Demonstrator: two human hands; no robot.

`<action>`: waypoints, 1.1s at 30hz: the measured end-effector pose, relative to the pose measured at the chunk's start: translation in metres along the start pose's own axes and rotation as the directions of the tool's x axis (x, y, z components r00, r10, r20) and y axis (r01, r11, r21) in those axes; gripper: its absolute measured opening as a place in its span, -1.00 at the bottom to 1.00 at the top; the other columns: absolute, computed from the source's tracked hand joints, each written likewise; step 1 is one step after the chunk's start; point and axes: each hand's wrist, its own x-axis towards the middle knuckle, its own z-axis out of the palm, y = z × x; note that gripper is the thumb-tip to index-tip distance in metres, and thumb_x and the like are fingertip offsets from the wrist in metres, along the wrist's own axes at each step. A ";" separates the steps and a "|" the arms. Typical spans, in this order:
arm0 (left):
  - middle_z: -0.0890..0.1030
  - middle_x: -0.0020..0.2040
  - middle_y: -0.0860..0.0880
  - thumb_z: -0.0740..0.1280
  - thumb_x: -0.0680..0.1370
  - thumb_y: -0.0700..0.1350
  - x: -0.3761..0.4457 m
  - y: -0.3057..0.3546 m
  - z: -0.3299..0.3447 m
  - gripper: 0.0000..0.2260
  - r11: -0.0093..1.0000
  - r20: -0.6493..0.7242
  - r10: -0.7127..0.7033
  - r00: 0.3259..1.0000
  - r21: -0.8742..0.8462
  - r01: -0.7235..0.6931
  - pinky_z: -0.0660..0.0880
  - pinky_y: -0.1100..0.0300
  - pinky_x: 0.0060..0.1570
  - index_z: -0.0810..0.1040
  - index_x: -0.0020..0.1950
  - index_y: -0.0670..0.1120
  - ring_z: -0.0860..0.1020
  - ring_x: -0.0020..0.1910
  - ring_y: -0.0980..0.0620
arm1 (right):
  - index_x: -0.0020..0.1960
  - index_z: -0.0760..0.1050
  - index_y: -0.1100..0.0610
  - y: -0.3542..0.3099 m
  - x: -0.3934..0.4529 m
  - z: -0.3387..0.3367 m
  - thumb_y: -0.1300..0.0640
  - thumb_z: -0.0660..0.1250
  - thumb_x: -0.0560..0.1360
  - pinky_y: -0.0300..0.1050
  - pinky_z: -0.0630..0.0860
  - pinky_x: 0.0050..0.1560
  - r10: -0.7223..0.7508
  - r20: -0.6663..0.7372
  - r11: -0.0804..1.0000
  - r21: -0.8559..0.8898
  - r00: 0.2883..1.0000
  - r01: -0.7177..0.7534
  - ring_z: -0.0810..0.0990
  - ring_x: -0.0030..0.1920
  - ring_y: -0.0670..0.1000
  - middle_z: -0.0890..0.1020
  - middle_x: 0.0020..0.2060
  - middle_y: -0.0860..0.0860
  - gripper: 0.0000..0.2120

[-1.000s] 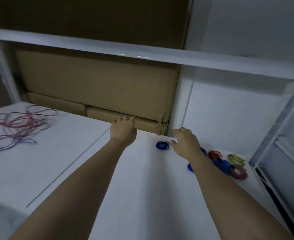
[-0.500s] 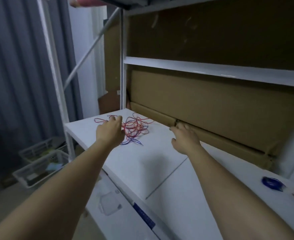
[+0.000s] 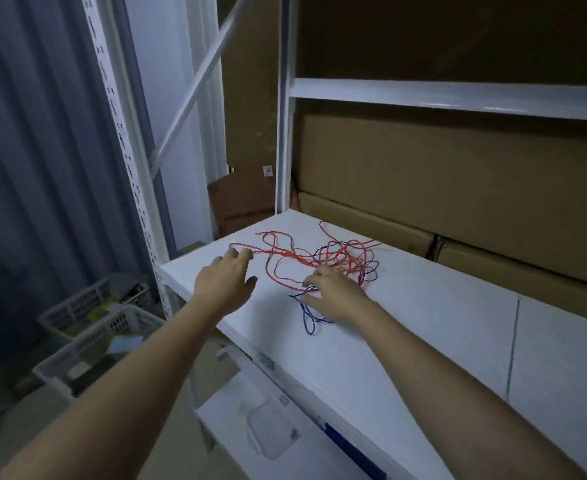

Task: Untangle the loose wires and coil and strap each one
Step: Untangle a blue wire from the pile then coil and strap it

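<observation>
A tangle of loose red wires [image 3: 285, 258] and blue wires [image 3: 371, 271] lies on the left end of a white shelf [image 3: 406, 341]. One blue loop [image 3: 308, 320] trails toward the front edge. My left hand [image 3: 226, 282] hovers over the left side of the tangle, fingers apart, fingertips at a red strand. My right hand [image 3: 333, 296] rests on the near side of the tangle, fingers spread over red and blue strands, gripping nothing that I can see.
Brown cardboard boxes [image 3: 458, 188] line the back of the shelf under a white upper shelf [image 3: 451, 98]. White rack posts [image 3: 285, 133] stand at the left end. Grey plastic baskets [image 3: 91, 327] sit on the floor at lower left. A white box [image 3: 267, 431] sits below the shelf.
The view has swung left from the coiled wires to the loose tangle. Both hands have reached onto the tangle; the right hand came off the cardboard edge.
</observation>
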 end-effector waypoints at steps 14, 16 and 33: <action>0.62 -0.02 0.00 0.24 0.62 -0.11 0.121 0.003 0.061 -0.88 0.735 0.167 0.536 0.828 -0.574 -0.360 0.52 0.14 -0.04 0.57 0.05 -0.02 0.54 -0.06 0.02 | -0.11 0.65 0.07 0.022 0.072 0.014 0.06 0.41 0.48 -0.10 0.41 -0.27 0.252 -0.126 0.804 0.579 0.959 -0.136 0.45 -0.34 -0.08 0.59 -0.31 0.07 -0.90; 0.64 -0.16 0.03 0.23 0.62 -0.08 0.137 -0.001 0.054 -0.88 0.635 0.139 0.512 0.848 -0.726 -0.264 0.52 0.17 -0.08 0.54 -0.05 0.03 0.58 -0.14 0.04 | -0.13 0.65 0.05 0.019 0.081 0.003 0.05 0.42 0.47 -0.15 0.43 -0.28 0.296 -0.211 0.762 0.640 0.931 -0.098 0.44 -0.37 -0.13 0.58 -0.37 0.02 -0.92; 0.47 -0.25 -0.14 0.26 0.61 -0.07 0.247 -0.042 0.018 -0.83 0.256 -0.173 0.290 0.941 -0.934 -0.250 0.52 0.09 -0.27 0.58 -0.05 -0.13 0.45 -0.25 -0.03 | -0.25 0.58 0.03 -0.044 0.126 -0.024 0.22 0.39 0.49 -0.36 0.42 -0.39 0.757 -0.566 0.612 0.789 0.327 -0.053 0.55 -0.48 -0.19 0.58 -0.51 -0.15 -0.82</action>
